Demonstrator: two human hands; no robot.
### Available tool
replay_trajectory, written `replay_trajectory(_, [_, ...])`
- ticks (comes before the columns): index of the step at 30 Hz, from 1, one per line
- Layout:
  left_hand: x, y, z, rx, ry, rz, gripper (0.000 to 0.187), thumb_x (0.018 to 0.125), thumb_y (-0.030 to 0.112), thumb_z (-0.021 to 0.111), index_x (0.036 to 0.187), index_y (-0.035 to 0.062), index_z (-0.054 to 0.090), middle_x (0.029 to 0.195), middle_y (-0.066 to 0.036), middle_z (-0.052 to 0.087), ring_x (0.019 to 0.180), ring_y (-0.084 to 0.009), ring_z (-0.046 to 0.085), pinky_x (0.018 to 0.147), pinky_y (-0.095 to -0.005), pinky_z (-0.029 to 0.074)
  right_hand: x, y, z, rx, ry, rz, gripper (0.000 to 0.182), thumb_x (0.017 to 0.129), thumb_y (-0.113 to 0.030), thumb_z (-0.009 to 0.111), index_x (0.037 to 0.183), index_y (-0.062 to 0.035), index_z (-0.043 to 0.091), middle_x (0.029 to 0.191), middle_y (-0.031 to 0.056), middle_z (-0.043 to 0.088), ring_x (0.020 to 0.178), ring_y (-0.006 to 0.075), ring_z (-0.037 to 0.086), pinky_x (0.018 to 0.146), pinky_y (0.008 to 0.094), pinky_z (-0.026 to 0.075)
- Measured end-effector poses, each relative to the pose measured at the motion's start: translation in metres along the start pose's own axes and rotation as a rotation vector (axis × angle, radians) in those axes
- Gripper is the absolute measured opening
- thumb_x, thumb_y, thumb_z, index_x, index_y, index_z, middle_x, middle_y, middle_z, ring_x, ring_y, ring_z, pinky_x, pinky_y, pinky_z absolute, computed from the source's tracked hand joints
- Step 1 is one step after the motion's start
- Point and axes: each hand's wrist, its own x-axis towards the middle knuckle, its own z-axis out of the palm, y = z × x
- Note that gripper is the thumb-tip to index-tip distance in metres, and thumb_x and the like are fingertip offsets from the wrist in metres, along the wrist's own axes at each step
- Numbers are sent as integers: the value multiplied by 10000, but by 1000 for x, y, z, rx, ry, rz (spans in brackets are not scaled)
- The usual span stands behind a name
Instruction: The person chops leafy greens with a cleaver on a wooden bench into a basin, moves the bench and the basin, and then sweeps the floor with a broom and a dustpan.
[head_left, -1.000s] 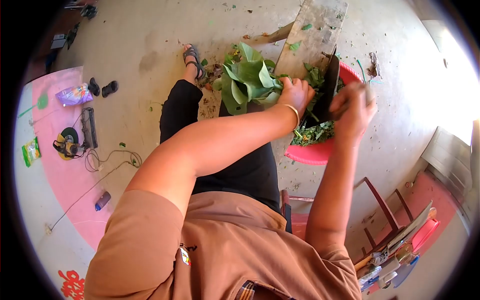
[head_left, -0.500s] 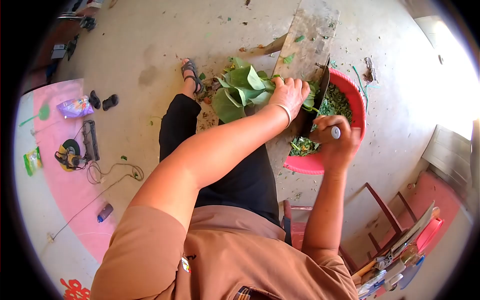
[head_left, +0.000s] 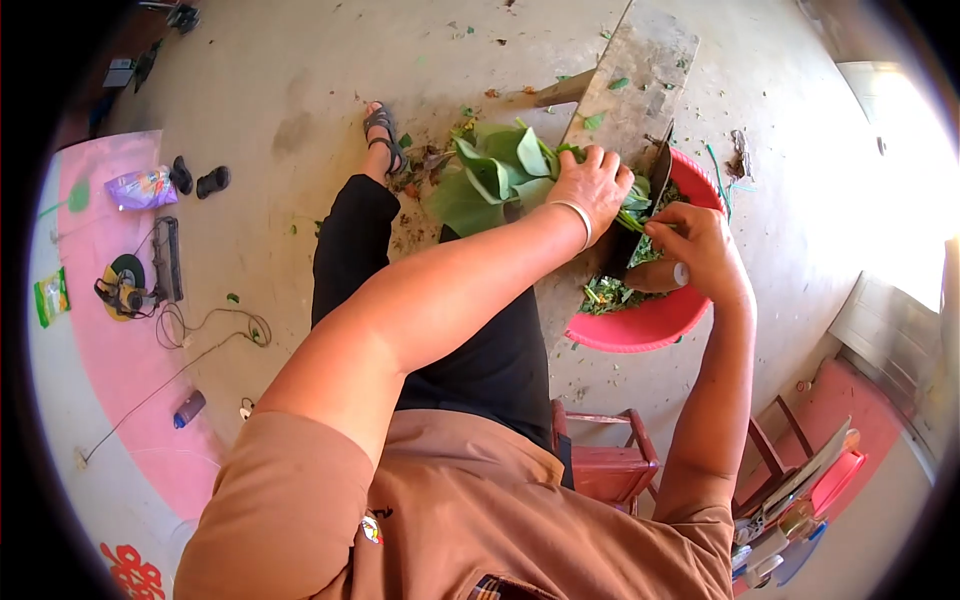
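Note:
My left hand [head_left: 594, 192] is wrapped round a bunch of large green leaves [head_left: 500, 168], holding it down on the narrow wooden bench [head_left: 640, 75]. Cut stem ends stick out past its fingers toward the knife [head_left: 656, 275]. That knife stands with its dark blade across the bench near the tub, and its round handle is out of my grip. Over the blade, my right hand [head_left: 703, 248] pinches some green stems between thumb and fingers. Below is a red plastic tub [head_left: 640, 333] holding chopped greens [head_left: 608, 293].
A red wooden stool [head_left: 610, 465] stands near my right side. Leaf scraps lie on the floor around my sandalled foot [head_left: 381, 135]. On the left are an angle grinder [head_left: 125, 290] with a trailing cord, a purple packet [head_left: 140, 189] and a bottle [head_left: 189, 409].
My right hand has let go of the knife handle and moved up to the stems by the blade. My left hand still holds the leaves. The view has shifted slightly.

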Motion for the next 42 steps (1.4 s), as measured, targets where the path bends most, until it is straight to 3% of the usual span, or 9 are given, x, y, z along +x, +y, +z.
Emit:
replay_trajectory(1, [-1, 1, 2, -15, 28, 11, 499, 745, 157, 608, 1215, 110, 449, 1105, -68, 481, 1067, -241, 445, 813, -465, 383, 2, 7, 2, 74, 3, -40, 156, 764, -129, 659, 794, 24, 643, 557, 75, 542, 524, 102, 525, 491, 283, 398])
replay_trajectory(8, [-2, -10, -1, -128, 70, 64, 375, 696, 144, 619, 1064, 121, 547, 1069, -48, 508, 1071, -210, 462, 931, -452, 277, -4, -5, -11, 115, -98, 101, 141, 800, -112, 641, 805, 29, 637, 590, 57, 580, 535, 86, 524, 505, 260, 418])
replay_trajectory(14, [-2, -17, 2, -185, 98, 112, 300, 697, 137, 616, 997, 124, 601, 1046, -71, 529, 1114, -242, 457, 1003, -468, 241, -10, -12, -10, 205, -17, 97, 139, 800, -104, 643, 812, 34, 636, 613, 54, 596, 564, 93, 545, 524, 256, 435])
replay_trajectory(20, [-5, -22, 7, -325, 173, 103, 230, 671, 157, 627, 900, 136, 641, 1012, -91, 540, 1071, -275, 463, 986, -432, 280, -20, -26, -9, 33, 76, 19, 145, 779, -100, 652, 823, 38, 654, 649, 103, 635, 581, 142, 591, 572, 281, 470])
replay_trajectory(26, [-2, -26, 11, -361, 200, 89, 242, 622, 187, 648, 862, 158, 658, 974, -86, 546, 1032, -272, 470, 945, -412, 318, -26, -39, -10, -190, 137, -67, 140, 759, -126, 662, 805, 7, 667, 708, 152, 645, 629, 258, 631, 601, 325, 484])
replay_trajectory(35, [-7, -31, 13, -395, 224, 94, 328, 637, 163, 647, 965, 163, 668, 1005, -78, 534, 1048, -268, 453, 952, -392, 316, -24, -43, -6, -246, 224, -147, 132, 777, -135, 653, 838, -18, 664, 718, 156, 637, 651, 294, 620, 607, 338, 478])
replay_trajectory(38, [-10, -29, 14, -351, 243, 119, 379, 638, 157, 658, 1017, 153, 646, 1031, -72, 522, 1068, -263, 438, 964, -380, 308, 3, -10, -10, -111, 90, -30, 130, 782, -135, 653, 834, -17, 659, 722, 142, 642, 637, 292, 618, 606, 342, 479])
replay_trajectory(40, [-11, -28, 11, -310, 221, 128, 424, 638, 183, 678, 1057, 148, 624, 1047, -74, 512, 1088, -264, 422, 977, -382, 298, 29, 3, -7, -48, 217, -127, 138, 778, -152, 664, 829, -23, 656, 717, 127, 641, 647, 291, 611, 620, 351, 480])
replay_trajectory(42, [-11, -28, 8, -322, 195, 109, 433, 644, 211, 691, 1066, 145, 618, 1061, -80, 502, 1098, -270, 413, 986, -389, 291, 56, 12, 4, -324, 329, -324, 141, 766, -165, 673, 816, -34, 657, 730, 110, 638, 705, 280, 599, 649, 364, 477])
